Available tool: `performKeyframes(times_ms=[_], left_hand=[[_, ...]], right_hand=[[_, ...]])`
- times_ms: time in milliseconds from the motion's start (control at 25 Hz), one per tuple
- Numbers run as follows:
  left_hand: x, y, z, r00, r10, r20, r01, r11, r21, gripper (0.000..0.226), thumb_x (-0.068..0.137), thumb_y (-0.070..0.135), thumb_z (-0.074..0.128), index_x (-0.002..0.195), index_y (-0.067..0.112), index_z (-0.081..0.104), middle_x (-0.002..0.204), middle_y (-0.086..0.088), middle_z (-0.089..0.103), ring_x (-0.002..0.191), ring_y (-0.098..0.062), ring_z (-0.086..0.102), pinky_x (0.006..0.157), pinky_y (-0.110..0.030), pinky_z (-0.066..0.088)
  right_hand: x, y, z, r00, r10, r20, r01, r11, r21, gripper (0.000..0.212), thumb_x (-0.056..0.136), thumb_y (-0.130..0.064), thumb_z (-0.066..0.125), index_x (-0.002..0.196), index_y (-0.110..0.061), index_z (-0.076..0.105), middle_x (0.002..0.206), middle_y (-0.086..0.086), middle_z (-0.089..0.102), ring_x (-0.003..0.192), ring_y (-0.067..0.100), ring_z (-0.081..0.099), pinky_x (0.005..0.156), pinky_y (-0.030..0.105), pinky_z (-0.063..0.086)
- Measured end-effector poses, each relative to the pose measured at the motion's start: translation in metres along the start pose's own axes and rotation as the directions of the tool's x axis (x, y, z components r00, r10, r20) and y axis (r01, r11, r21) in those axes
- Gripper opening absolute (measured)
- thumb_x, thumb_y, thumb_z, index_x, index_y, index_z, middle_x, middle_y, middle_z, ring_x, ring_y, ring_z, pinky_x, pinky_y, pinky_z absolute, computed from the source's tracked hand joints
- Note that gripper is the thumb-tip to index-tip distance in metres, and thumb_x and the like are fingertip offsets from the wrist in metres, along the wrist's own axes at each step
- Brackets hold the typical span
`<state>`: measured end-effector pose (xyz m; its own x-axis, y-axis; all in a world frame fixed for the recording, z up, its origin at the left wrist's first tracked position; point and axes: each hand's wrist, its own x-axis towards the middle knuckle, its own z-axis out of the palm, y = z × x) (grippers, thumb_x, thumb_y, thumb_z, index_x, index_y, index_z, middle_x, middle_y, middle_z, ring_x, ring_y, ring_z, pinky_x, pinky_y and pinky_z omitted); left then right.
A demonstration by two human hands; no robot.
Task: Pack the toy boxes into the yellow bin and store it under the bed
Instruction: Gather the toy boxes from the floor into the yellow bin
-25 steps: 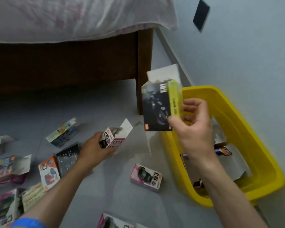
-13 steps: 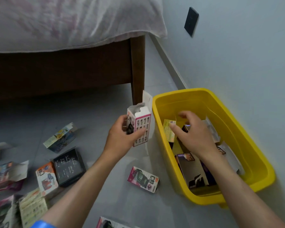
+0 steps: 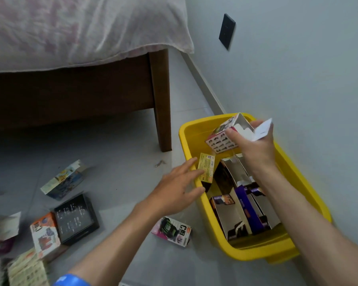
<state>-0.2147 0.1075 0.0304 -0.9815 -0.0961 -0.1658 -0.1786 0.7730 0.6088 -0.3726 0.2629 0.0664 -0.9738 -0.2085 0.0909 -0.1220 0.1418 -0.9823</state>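
- Now the pink-and-white toy box [image 3: 225,137] has passed from the left hand [image 3: 178,190] to the right hand [image 3: 254,147], which grips it above the yellow bin [image 3: 310,195] at 2 o'clock; dropping it in likely comes next.
- Left hand: fingers straight, empty, at the bin's near rim.
- Bin contents: several boxes, a yellow-edged box [image 3: 206,167] upright.
- More boxes litter the floor [image 3: 120,162] toward 8 o'clock.

A bedroom (home): wooden bed [image 3: 157,96], tiled floor [image 3: 122,162].
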Motion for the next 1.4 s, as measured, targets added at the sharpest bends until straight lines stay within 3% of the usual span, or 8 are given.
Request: performKeyframes(times_ms=[160, 440, 680, 880, 960, 1040, 1200, 1400], left_hand=[[-0.005, -0.003, 0.015, 1.0, 0.001, 0.005, -0.001, 1.0, 0.003, 0.053, 0.098, 0.056, 0.036, 0.148, 0.044, 0.027, 0.162, 0.024, -0.005, 0.149, -0.01, 0.01, 0.116, -0.051, 0.027], [-0.003, -0.005, 0.016, 0.999, 0.013, 0.053, -0.012, 1.0, -0.026, 0.052, 0.099, 0.058, 0.03, 0.149, 0.045, 0.023, 0.16, 0.028, -0.015, 0.149, -0.007, 0.006, 0.116, -0.05, 0.027], [-0.004, -0.004, 0.014, 0.997, 0.022, 0.078, -0.019, 0.999, -0.029, 0.051, 0.099, 0.059, 0.028, 0.148, 0.045, 0.023, 0.157, 0.031, -0.018, 0.148, -0.012, 0.015, 0.111, -0.045, 0.033], [-0.003, -0.007, 0.018, 0.997, 0.034, 0.072, -0.029, 0.998, -0.062, 0.05, 0.098, 0.061, 0.027, 0.146, 0.048, 0.023, 0.156, 0.034, -0.02, 0.148, -0.013, 0.017, 0.11, -0.046, 0.036], [-0.003, -0.008, 0.018, 0.996, 0.039, 0.077, -0.035, 0.998, -0.055, 0.05, 0.098, 0.062, 0.026, 0.146, 0.048, 0.022, 0.156, 0.033, -0.02, 0.148, -0.015, 0.018, 0.109, -0.046, 0.037], [-0.002, -0.008, 0.017, 0.996, 0.042, 0.075, -0.038, 0.998, -0.053, 0.049, 0.099, 0.06, 0.027, 0.146, 0.048, 0.022, 0.156, 0.033, -0.019, 0.147, -0.016, 0.019, 0.109, -0.044, 0.038], [-0.001, -0.01, 0.016, 0.996, 0.052, 0.07, -0.048, 0.997, -0.058, 0.051, 0.099, 0.06, 0.028, 0.147, 0.047, 0.021, 0.156, 0.033, -0.019, 0.146, -0.016, 0.022, 0.109, -0.045, 0.038], [-0.001, -0.011, 0.017, 0.996, 0.061, 0.063, -0.059, 0.998, -0.037, 0.049, 0.099, 0.061, 0.027, 0.145, 0.049, 0.02, 0.155, 0.034, -0.021, 0.146, -0.017, 0.022, 0.107, -0.044, 0.038]], right_hand=[[0.028, 0.026, 0.036, 0.984, -0.065, 0.163, 0.102, 0.968, -0.231, 0.053, 0.08, -0.02, 0.082, 0.113, -0.015, 0.041, 0.105, -0.003, 0.062, 0.097, 0.021, 0.066, 0.07, 0.041, 0.06], [0.036, 0.055, 0.028, 0.885, -0.176, 0.432, 0.328, 0.893, -0.308, 0.051, 0.078, -0.026, 0.084, 0.104, -0.029, 0.04, 0.104, -0.007, 0.064, 0.089, 0.008, 0.066, 0.06, 0.022, 0.053], [0.047, 0.061, 0.037, 0.772, 0.016, 0.636, 0.233, 0.923, -0.305, 0.048, 0.077, -0.011, 0.082, 0.101, -0.028, 0.044, 0.102, -0.011, 0.059, 0.092, 0.017, 0.063, 0.062, 0.023, 0.053], [0.047, 0.055, 0.036, 0.883, -0.197, 0.426, 0.382, 0.829, -0.409, 0.048, 0.077, -0.021, 0.082, 0.105, -0.023, 0.044, 0.099, -0.004, 0.059, 0.088, 0.018, 0.061, 0.065, 0.035, 0.055], [0.05, 0.052, 0.042, 0.928, -0.085, 0.363, 0.218, 0.914, -0.343, 0.051, 0.077, -0.035, 0.08, 0.111, -0.024, 0.044, 0.1, -0.007, 0.062, 0.088, 0.012, 0.064, 0.065, 0.029, 0.054], [0.057, 0.053, 0.046, 0.891, 0.174, 0.419, -0.045, 0.953, -0.299, 0.052, 0.077, -0.044, 0.078, 0.116, -0.025, 0.049, 0.104, -0.005, 0.067, 0.092, 0.015, 0.069, 0.073, 0.033, 0.057], [0.055, 0.068, 0.056, 0.623, 0.482, 0.616, 0.01, 0.782, -0.623, 0.03, 0.078, -0.043, 0.075, 0.097, -0.024, 0.063, 0.092, 0.005, 0.074, 0.083, 0.024, 0.073, 0.073, 0.037, 0.058], [0.054, 0.064, 0.059, 0.553, 0.519, 0.651, 0.105, 0.732, -0.673, 0.032, 0.073, -0.047, 0.071, 0.092, -0.024, 0.061, 0.086, 0.004, 0.073, 0.074, 0.022, 0.072, 0.062, 0.033, 0.055]])
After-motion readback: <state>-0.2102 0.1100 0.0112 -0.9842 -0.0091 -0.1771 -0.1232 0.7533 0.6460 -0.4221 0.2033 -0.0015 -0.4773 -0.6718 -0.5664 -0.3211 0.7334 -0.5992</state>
